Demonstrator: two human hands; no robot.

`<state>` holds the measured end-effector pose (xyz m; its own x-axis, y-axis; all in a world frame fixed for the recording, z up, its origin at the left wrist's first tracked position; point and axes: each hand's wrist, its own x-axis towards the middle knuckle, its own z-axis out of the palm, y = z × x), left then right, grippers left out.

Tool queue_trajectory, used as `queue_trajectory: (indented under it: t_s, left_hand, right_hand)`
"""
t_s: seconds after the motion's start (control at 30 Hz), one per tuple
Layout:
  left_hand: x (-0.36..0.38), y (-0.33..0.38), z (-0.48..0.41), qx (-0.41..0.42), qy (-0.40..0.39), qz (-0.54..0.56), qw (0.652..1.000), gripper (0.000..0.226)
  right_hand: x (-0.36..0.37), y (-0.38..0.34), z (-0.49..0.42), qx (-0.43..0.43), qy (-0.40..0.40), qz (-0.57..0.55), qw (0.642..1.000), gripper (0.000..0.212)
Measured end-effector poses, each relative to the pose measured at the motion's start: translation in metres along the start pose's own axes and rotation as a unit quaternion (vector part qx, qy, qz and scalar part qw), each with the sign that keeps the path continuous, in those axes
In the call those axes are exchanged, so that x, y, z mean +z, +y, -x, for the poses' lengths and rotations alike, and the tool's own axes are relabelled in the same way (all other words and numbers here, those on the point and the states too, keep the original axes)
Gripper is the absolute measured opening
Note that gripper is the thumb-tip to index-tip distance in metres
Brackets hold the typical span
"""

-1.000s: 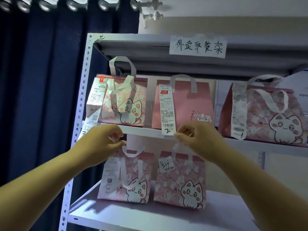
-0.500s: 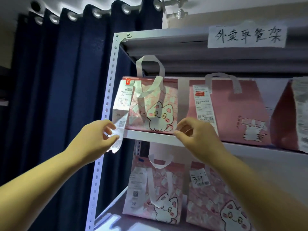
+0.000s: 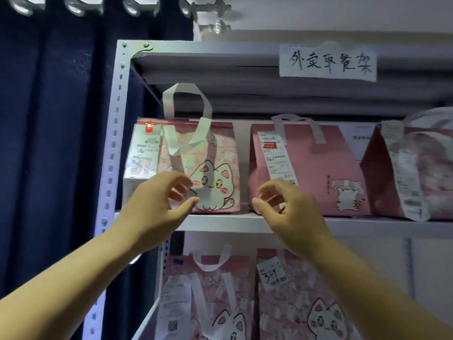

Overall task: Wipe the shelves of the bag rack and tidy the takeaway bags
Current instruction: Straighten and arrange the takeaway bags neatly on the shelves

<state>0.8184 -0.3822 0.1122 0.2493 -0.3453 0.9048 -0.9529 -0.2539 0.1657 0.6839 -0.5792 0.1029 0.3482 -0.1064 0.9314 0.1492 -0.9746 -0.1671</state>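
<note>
A pink cat-print takeaway bag (image 3: 210, 153) with white handles and a receipt on its left side stands at the left end of the upper shelf (image 3: 220, 223). My left hand (image 3: 157, 204) hovers in front of its lower left corner, fingers loosely curled, holding nothing. My right hand (image 3: 286, 207) is raised in front of the gap between that bag and a plain pink bag (image 3: 326, 168), fingers spread and loosely curled, also holding nothing. A third pink bag (image 3: 416, 173) stands at the right edge. Two more cat-print bags, one (image 3: 206, 298) and another (image 3: 304, 303), sit on the shelf below.
The white metal rack post (image 3: 112, 153) runs down the left side, next to a dark blue curtain (image 3: 54, 143). A handwritten paper label (image 3: 328, 62) is stuck on the top shelf's front edge. A curtain rod end (image 3: 213, 8) juts out above.
Both hands have risen from the upper shelf's front edge to the left bag's lower part and their fingers have opened; the left hand has left the hanging receipt. The view has moved closer.
</note>
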Motion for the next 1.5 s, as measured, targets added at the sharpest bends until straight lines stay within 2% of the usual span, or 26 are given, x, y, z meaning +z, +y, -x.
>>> queue_trajectory:
  t_s: [0.1, 0.2, 0.37, 0.5, 0.67, 0.87, 0.97, 1.13, 1.3, 1.5]
  left_hand:
    - [0.011, 0.007, -0.008, 0.018, 0.021, -0.002, 1.000, 0.027]
    - [0.012, -0.001, -0.014, -0.002, 0.050, -0.039, 0.998, 0.033]
    - [0.006, -0.029, -0.014, -0.129, 0.066, -0.112, 0.983, 0.056]
    - [-0.002, -0.048, -0.016, -0.191, 0.062, -0.119, 0.972, 0.068]
    - [-0.003, -0.058, -0.022, -0.209, 0.045, -0.120, 0.969, 0.071]
    - [-0.006, -0.070, -0.023, -0.220, 0.041, -0.094, 0.970, 0.066]
    - [-0.009, -0.073, -0.023, -0.204, 0.049, -0.066, 0.976, 0.060]
    - [-0.016, -0.071, -0.018, -0.158, 0.107, -0.041, 0.981, 0.057]
    - [-0.033, -0.059, -0.006, -0.124, 0.146, -0.016, 0.981, 0.059]
    - [-0.059, -0.019, 0.021, -0.112, 0.171, 0.000, 0.979, 0.061]
  right_hand:
    - [-0.014, 0.006, -0.001, 0.007, 0.001, 0.003, 1.000, 0.010]
    - [-0.017, 0.008, -0.010, 0.013, -0.015, -0.004, 1.000, 0.014]
    - [0.011, -0.004, -0.029, 0.025, -0.076, 0.000, 0.997, 0.050]
    - [0.037, -0.012, -0.047, 0.063, -0.122, 0.004, 0.991, 0.059]
    - [0.061, -0.011, -0.064, 0.154, -0.163, 0.022, 0.974, 0.068]
    - [0.075, -0.010, -0.066, 0.174, -0.169, -0.003, 0.970, 0.077]
    - [0.078, -0.010, -0.066, 0.170, -0.151, -0.016, 0.974, 0.072]
    - [0.071, -0.009, -0.062, 0.153, -0.063, -0.008, 0.986, 0.066]
    - [0.056, -0.017, -0.049, 0.117, 0.003, -0.014, 0.993, 0.072]
    - [0.027, -0.033, -0.028, 0.110, 0.025, -0.046, 0.993, 0.078]
